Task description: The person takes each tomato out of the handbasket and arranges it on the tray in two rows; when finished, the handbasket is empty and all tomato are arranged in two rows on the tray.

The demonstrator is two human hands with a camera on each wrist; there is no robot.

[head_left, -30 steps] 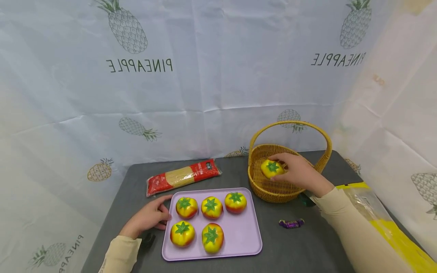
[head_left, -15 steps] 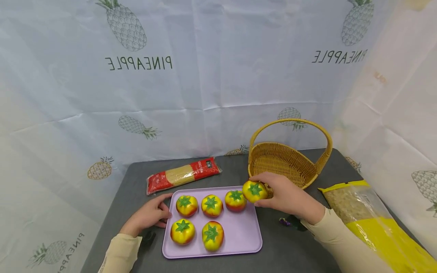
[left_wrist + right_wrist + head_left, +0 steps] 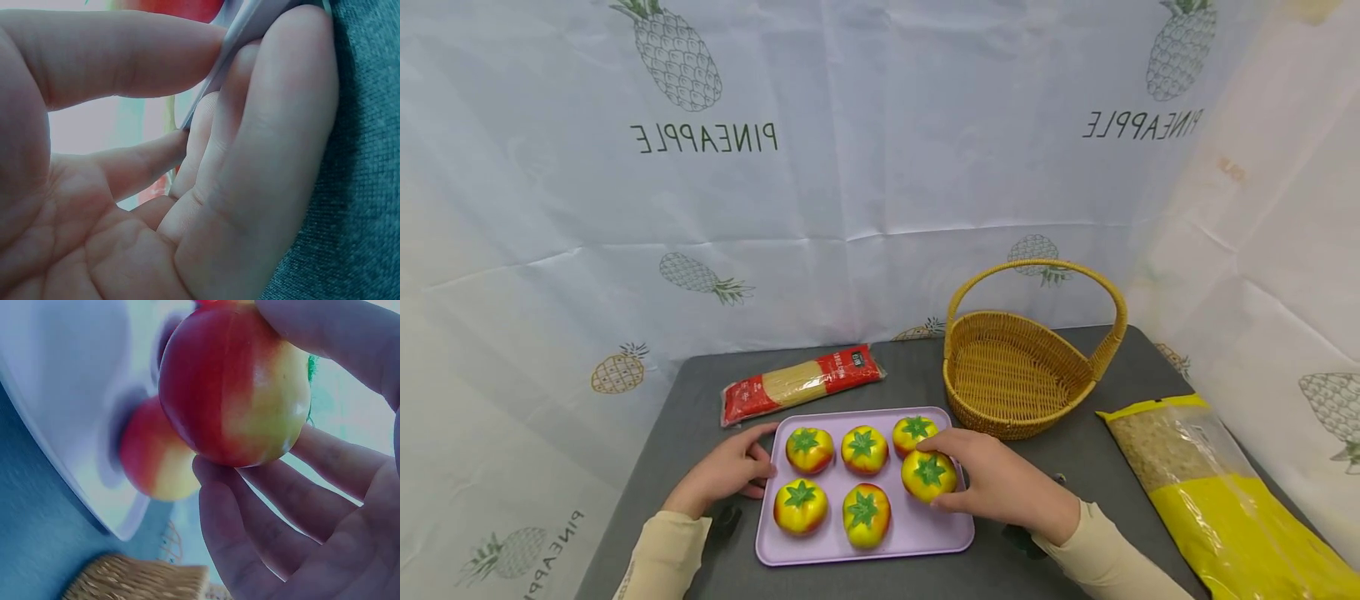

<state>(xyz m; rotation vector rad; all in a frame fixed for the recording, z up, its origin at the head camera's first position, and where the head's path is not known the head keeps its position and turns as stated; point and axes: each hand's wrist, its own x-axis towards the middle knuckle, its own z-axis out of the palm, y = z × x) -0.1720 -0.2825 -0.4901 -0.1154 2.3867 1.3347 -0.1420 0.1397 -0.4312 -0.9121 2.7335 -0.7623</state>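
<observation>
My right hand (image 3: 992, 479) holds a yellow-and-red toy fruit (image 3: 930, 477) with a green star-shaped leaf cap, over the right part of the lilac tray (image 3: 928, 533). In the right wrist view, thumb and fingers grip the round fruit (image 3: 234, 387) by its sides; it appears raised off the tray, with another fruit (image 3: 156, 450) behind it. Several like fruits, among them one at front middle (image 3: 867, 517), sit on the tray in two rows. My left hand (image 3: 730, 468) pinches the tray's left rim; in the left wrist view the thumb lies on the rim (image 3: 240, 37), fingers beneath it.
A wicker basket (image 3: 1011, 375) with a tall handle stands behind the tray's right corner. Behind the tray lies a red pack of noodles (image 3: 803, 385). A yellow bag (image 3: 1225, 492) lies at the right edge of the dark table. The right wrist mostly hides a small purple-wrapped sweet.
My right hand has carried the toy fruit out of the basket, leftward and nearer, to above the tray's right part. My left hand has stayed at the tray's rim.
</observation>
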